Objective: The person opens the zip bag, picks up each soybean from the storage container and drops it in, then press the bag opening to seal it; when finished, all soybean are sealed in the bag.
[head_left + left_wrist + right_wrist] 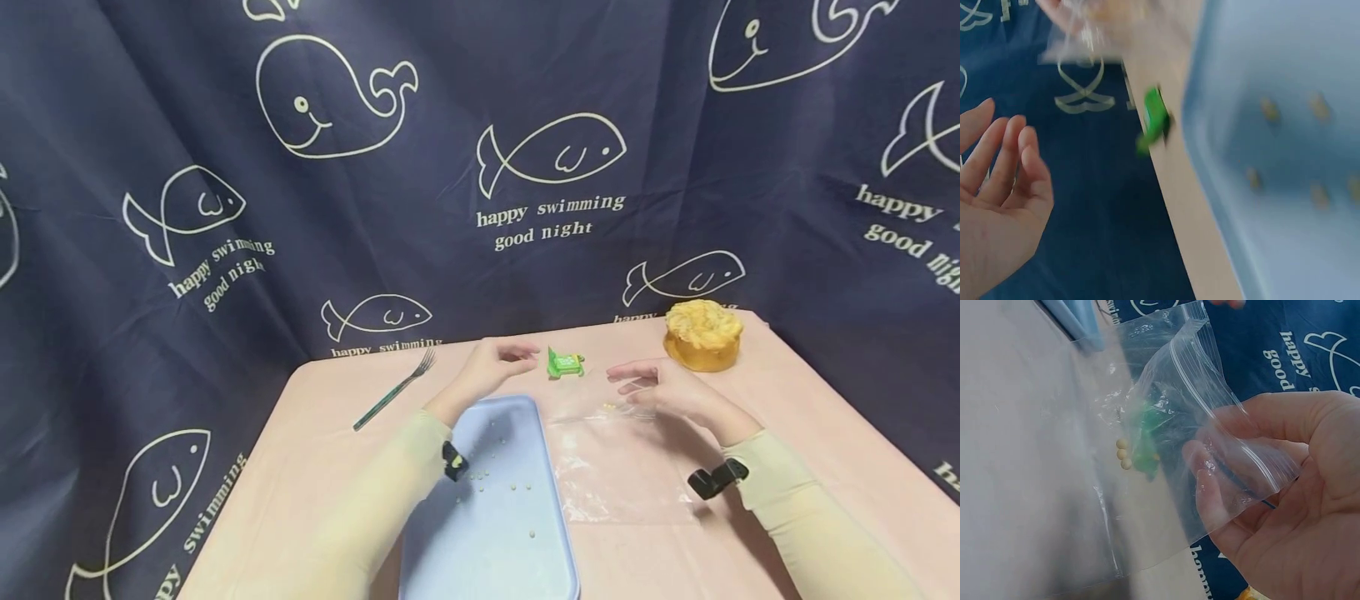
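Fingers of the right hand (1285,487) pinch a clear plastic zip bag (1179,425) holding a few yellow beads (1124,453). The left hand (491,367), fingers relaxed, seems empty above the pale blue plastic tray (517,542), near a small green packet (564,364).

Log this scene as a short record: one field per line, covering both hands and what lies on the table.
left hand: open, holds nothing, above the tray's far end
right hand: pinches a clear zip bag
bag contents: three small beads
tray: light blue, beads scattered inside
table: fork, green packet, cake
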`<state>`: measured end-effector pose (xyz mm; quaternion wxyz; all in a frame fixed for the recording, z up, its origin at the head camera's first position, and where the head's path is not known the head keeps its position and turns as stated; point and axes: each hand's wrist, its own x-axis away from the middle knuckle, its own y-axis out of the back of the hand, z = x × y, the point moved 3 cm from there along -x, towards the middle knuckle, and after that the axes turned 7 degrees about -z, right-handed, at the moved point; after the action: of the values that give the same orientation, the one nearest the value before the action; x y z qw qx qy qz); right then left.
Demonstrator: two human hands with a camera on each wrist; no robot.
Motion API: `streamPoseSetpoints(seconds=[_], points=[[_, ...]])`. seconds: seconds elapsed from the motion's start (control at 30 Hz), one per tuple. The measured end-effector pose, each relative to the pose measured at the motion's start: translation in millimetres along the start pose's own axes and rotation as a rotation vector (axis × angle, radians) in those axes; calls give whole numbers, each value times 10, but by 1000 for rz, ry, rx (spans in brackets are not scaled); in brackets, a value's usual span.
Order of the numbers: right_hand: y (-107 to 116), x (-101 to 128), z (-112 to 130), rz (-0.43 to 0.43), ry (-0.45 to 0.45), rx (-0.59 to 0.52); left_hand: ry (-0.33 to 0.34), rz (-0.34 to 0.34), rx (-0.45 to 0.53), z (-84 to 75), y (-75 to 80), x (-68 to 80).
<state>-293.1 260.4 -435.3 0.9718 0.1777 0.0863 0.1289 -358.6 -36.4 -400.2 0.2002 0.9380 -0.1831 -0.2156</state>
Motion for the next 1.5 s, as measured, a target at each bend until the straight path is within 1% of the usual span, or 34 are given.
streamPoseSetpoints(seconds=[0.07,0.1,0.2,0.27,0.33,0.43,0.57,0.67,0.87,0.97,1.2,1.33,1.5], points=[[36,16,24,-13,1,17,6,2,-74,84,164,90],[55,22,33,-17,1,17,22,2,-107,130,231,143],[122,47,66,-24,18,22,93,17,-193,296,360,300],[165,60,84,-33,32,23,146,32,-218,397,382,391],[198,70,101,-38,46,18,179,47,-240,487,372,456],[218,70,111,-32,62,11,195,48,-273,561,335,516],[213,55,106,-25,65,5,219,43,-315,587,292,555],[206,41,100,-31,64,8,232,51,-330,596,256,571],[179,26,84,-22,51,2,207,66,-340,591,161,588],[160,22,77,-15,50,-1,212,65,-340,616,120,590],[122,24,66,-5,57,-1,221,60,-365,664,101,571],[107,26,73,1,67,-10,201,19,-338,603,108,501],[97,20,93,4,62,-17,138,-31,-292,414,58,337]])
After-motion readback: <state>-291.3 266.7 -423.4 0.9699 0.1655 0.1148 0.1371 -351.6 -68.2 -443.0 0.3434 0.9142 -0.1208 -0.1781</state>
